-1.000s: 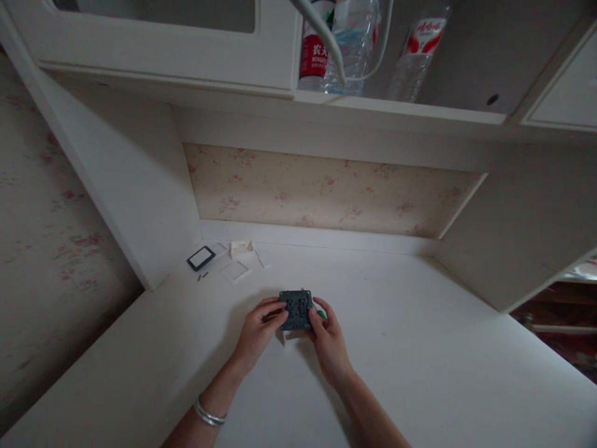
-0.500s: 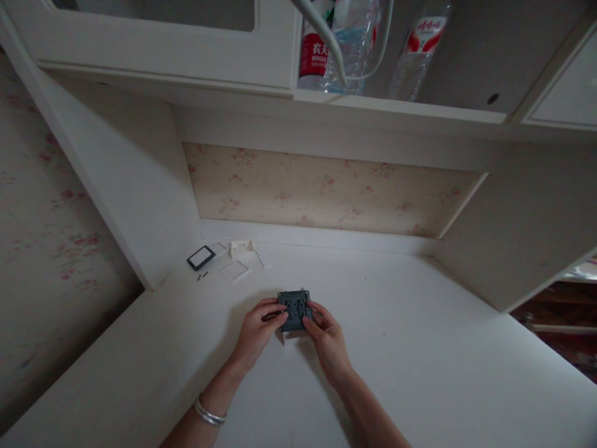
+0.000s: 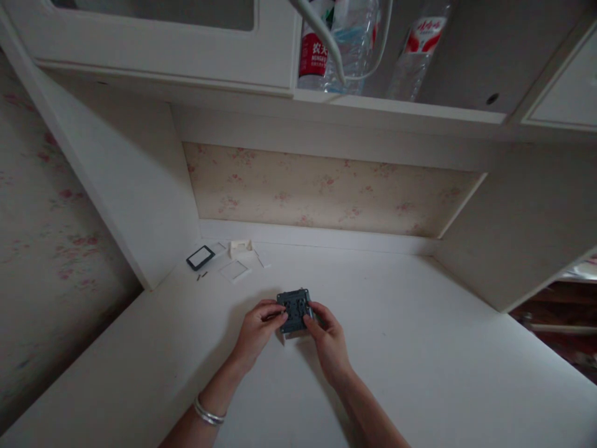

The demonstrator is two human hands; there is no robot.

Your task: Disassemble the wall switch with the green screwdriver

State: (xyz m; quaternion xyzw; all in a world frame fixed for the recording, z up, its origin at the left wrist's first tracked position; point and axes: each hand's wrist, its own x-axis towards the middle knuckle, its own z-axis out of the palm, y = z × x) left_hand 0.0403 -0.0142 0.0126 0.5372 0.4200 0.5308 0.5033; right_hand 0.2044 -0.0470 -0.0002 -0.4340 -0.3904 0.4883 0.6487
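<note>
A dark grey, square plastic plate (image 3: 295, 309) with moulded fittings on its face is held between my two hands over the white desk. My left hand (image 3: 259, 323) pinches its left edge, thumb on the face. On the right edge, my right hand (image 3: 329, 336) grips with thumb in front and fingers behind. Below the plate a pale piece (image 3: 290, 336) sticks out; whether it is joined to the plate I cannot tell. The back of the plate is hidden.
At the desk's back left lie a dark-rimmed frame (image 3: 200, 257), a thin white frame (image 3: 234, 270), a cream bracket (image 3: 241, 249) and small dark pieces (image 3: 201, 275). Plastic bottles (image 3: 314, 53) stand on the shelf above, where a white cable (image 3: 326, 37) hangs. A side panel (image 3: 140, 186) bounds the left.
The dark plate has tilted slightly in my hands, its right side a little higher. Both hands keep their hold in nearly the same place.
</note>
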